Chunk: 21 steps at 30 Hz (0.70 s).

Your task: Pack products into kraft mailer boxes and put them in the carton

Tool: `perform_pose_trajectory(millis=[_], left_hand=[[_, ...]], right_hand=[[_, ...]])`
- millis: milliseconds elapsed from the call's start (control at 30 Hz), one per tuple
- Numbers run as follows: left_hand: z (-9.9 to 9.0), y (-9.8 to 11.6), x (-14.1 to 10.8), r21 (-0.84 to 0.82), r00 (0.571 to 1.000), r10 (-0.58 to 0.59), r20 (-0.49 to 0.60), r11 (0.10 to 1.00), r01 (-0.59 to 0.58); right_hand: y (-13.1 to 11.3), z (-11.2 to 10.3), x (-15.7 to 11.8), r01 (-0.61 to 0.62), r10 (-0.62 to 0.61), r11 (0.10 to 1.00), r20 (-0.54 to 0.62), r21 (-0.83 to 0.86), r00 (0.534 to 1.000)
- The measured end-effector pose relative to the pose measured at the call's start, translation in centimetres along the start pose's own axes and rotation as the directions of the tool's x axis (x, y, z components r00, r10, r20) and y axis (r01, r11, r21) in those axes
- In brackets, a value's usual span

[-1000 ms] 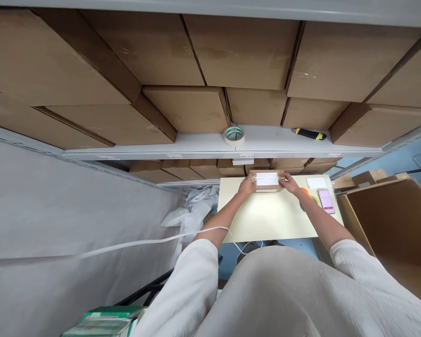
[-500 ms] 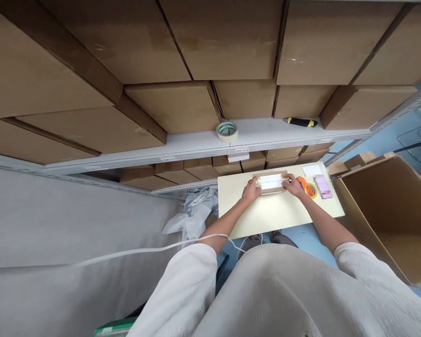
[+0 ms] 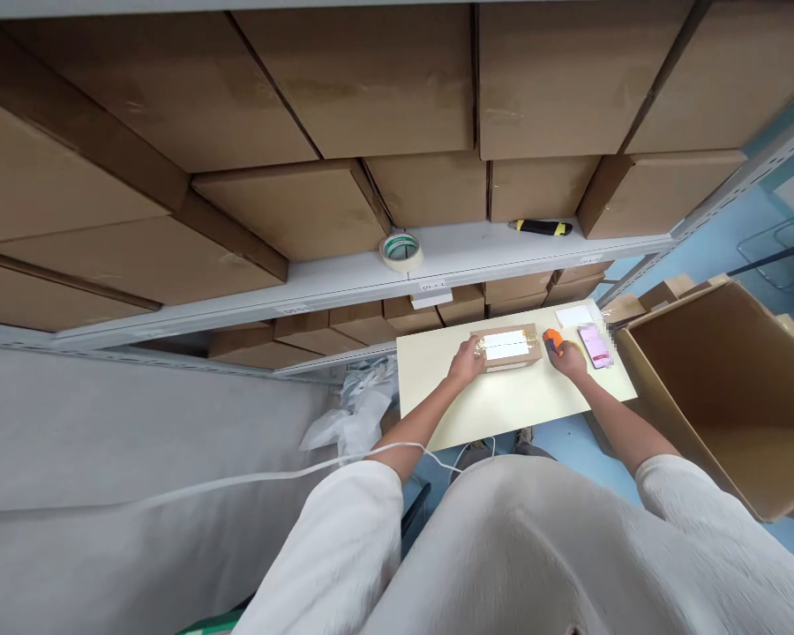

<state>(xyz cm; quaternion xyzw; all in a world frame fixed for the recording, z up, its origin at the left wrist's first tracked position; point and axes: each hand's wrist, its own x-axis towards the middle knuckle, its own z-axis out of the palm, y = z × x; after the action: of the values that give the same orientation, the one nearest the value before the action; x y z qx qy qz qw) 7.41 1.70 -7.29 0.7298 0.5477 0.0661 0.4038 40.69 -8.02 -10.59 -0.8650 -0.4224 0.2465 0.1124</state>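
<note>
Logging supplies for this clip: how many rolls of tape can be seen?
2. One tape roll lies flat on the white shelf, among the stacked cartons. A second sits in the orange dispenser under the right hand, mostly covered. Others may be hidden.

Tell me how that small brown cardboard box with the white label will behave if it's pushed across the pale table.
The small brown cardboard box lies flat and low, so it would probably slide, not tip. Its squared edges suggest it stays stiff. The left hand alone steadies it, so it seems light; the pale yellow table looks smooth.
</note>
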Motion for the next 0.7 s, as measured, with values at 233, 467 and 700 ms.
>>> perform_pose_trajectory(millis=[233,467,700], left_hand=[[0.2,-0.3,0.3,-0.021,1.0,-0.008,-0.018,1.0,0.008],[0.6,-0.8,0.5,-0.037,0.998,0.005,-0.058,0.999,-0.007],[0.3,-0.8,1.1,-0.017,0.998,-0.001,-0.056,1.0,0.0]], right_hand=[[2.4,2.9,1.1,0.076,-0.069,0.983,0.047,-0.17,0.997],[3.9,2.3,1.0,0.215,-0.214,0.972,0.019,-0.091,0.977],[7.3,-3.0,2.3,0.114,-0.19,0.862,0.105,0.494,0.976]])
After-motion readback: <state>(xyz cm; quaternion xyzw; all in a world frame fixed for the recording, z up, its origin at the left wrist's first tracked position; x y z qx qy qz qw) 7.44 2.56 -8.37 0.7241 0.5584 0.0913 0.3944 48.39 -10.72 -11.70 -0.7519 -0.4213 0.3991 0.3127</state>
